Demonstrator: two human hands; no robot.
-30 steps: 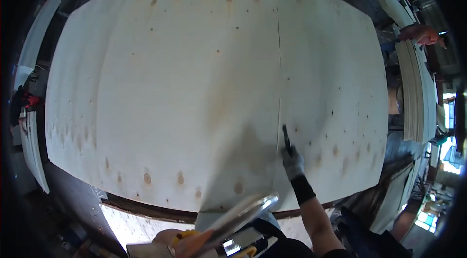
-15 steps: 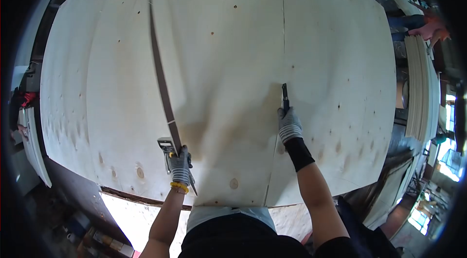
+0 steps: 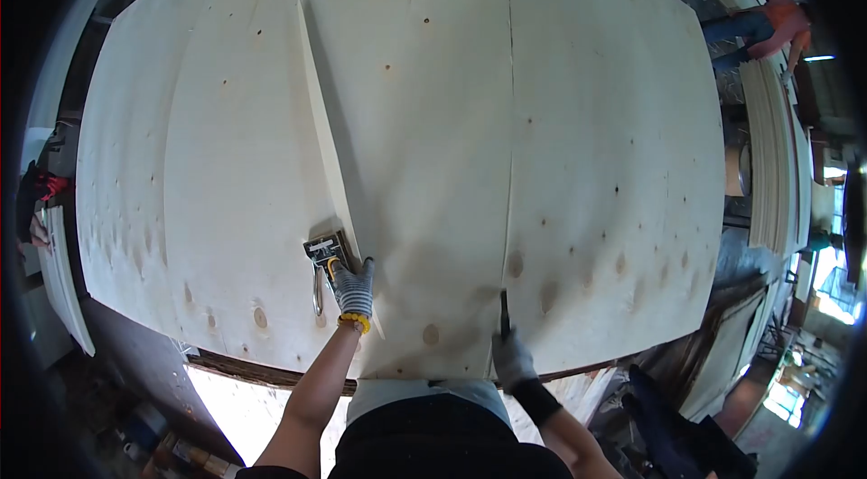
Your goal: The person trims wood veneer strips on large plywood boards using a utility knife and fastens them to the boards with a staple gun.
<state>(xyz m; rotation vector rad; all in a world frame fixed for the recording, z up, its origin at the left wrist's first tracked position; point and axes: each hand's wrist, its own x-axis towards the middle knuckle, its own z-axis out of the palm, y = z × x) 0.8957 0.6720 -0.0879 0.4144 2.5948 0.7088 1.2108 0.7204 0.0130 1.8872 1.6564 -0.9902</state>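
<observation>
A long thin pale strip (image 3: 327, 136) slants across the large plywood sheet (image 3: 433, 163) before me. My left hand (image 3: 354, 291), in a striped grey glove with a yellow band at the wrist, is closed around what looks like a staple gun (image 3: 325, 249) and the strip's near part. The staple gun's metal handle loop hangs down left of the fingers. My right hand (image 3: 513, 360), gloved with a black cuff, grips a dark utility knife (image 3: 505, 312) pointing away from me. It is over the seam line near the sheet's front edge, somewhat blurred.
Stacked boards (image 3: 768, 158) stand at the right, with a person in a pink top (image 3: 786, 27) beyond them. Another person's red sleeve or glove (image 3: 54, 186) shows at the left, near a white panel (image 3: 65, 271). A dark, ragged edge (image 3: 262, 369) runs along the sheet's front.
My right hand with the knife has come toward me along the seam. The strip has turned from its dark face to a pale one, and my left hand has moved slightly right and away.
</observation>
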